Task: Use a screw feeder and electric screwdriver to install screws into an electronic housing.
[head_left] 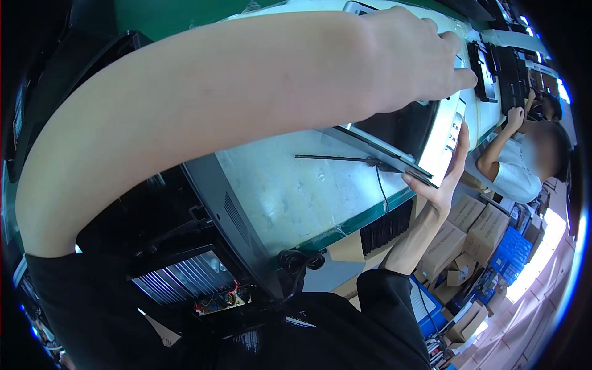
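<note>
A flat casing with a silver edge strip [445, 132] and a dark panel [401, 127] is tilted over the white worktop. My right hand [443, 190] grips its near corner, the thumb at the underside and the fingers along the outer side with the cutouts. From the left, my left forearm reaches across the view and hides much of the casing. My left hand [416, 61] is above its far part, fingers bent and closed; their tips, and whatever they hold, are hidden. Beneath the casing, a thin black rod with a cable [336, 158] lies on the worktop.
A dark grey housing [225, 216] with an exposed metal grille [185, 277] and wiring stands close at the left. The worktop [271, 191] has a green edge. Black brackets [484, 71] lie at the far right. A co-worker [521, 160] sits beyond cardboard boxes [487, 231] and a blue crate [510, 253].
</note>
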Demonstrator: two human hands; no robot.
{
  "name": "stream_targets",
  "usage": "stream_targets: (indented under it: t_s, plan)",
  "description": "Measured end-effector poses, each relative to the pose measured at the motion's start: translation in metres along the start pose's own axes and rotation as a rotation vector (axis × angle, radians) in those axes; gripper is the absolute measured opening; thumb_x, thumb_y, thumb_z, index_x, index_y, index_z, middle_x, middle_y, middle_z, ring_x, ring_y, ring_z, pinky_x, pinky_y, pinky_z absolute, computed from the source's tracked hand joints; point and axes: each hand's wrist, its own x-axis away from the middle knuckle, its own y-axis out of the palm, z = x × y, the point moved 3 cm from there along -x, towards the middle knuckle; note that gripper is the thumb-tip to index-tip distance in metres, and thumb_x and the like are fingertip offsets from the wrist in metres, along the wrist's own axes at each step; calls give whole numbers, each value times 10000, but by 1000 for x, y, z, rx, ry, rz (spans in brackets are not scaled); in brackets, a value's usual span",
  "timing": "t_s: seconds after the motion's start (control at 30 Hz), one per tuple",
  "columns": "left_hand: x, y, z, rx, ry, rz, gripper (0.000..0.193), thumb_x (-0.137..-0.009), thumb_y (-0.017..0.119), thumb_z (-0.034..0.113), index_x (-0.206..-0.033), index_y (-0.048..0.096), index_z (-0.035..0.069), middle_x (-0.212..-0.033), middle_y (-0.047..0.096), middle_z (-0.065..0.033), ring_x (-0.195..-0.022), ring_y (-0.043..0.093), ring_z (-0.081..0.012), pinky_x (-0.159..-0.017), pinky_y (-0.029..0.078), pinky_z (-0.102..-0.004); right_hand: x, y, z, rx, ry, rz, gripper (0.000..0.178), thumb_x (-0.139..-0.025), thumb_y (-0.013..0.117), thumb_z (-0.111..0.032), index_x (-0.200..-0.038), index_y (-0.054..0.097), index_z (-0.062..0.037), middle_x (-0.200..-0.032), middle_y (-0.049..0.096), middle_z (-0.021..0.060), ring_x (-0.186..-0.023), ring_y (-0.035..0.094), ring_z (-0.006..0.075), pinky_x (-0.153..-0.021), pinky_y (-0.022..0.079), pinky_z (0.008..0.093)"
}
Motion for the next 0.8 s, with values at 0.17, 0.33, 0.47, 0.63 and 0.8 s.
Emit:
stream_targets:
  t_s: [0.17, 0.33, 0.47, 0.63, 0.8]
  plan:
    - [3, -26, -2, -48, 100, -93, 560, -751, 714, 118, -1259, 497, 25, -1079, 576, -151, -947, 615, -233, -721, 511, -319, 3, -3, 2, -19, 22, 5, 1270, -411, 841, -333, -1507, 268, -45, -1318, 516, 153, -1179, 547, 275, -1061, 410, 369]
    - [4, -26, 2, -86, 101, -94, 524, -758, 706, 134, -1226, 504, 13, -1034, 575, -130, -919, 606, -218, -707, 501, -302, 1, -1, 4, -43, -21, 6, 1261, -413, 846, -313, -1505, 274, -46, -1300, 533, 148, -1174, 552, 267, -1063, 411, 364]
    - [1, -21, 11, -167, 58, -117, 543, -766, 706, 144, -1245, 487, 15, -1050, 565, -130, -930, 600, -229, -731, 503, -327, 2, -1, 5, -61, -16, -2, 1257, -420, 851, -313, -1506, 276, -46, -1287, 542, 147, -1162, 562, 264, -1063, 412, 360]
    - [4, -24, 12, -142, 12, -112, 599, -749, 726, 152, -1271, 472, 4, -1073, 552, -150, -948, 588, -245, -768, 499, -372, 1, 0, 3, -53, -5, -2, 1261, -418, 852, -320, -1507, 279, -45, -1284, 544, 151, -1157, 565, 265, -1061, 414, 361]
    - [8, -20, 10, -80, 12, -62, 653, -715, 751, 144, -1284, 467, -2, -1068, 552, -167, -952, 586, -252, -784, 495, -378, 1, 0, 3, -57, 11, 14, 1277, -399, 849, -339, -1505, 282, -44, -1291, 541, 154, -1164, 565, 272, -1066, 411, 365]
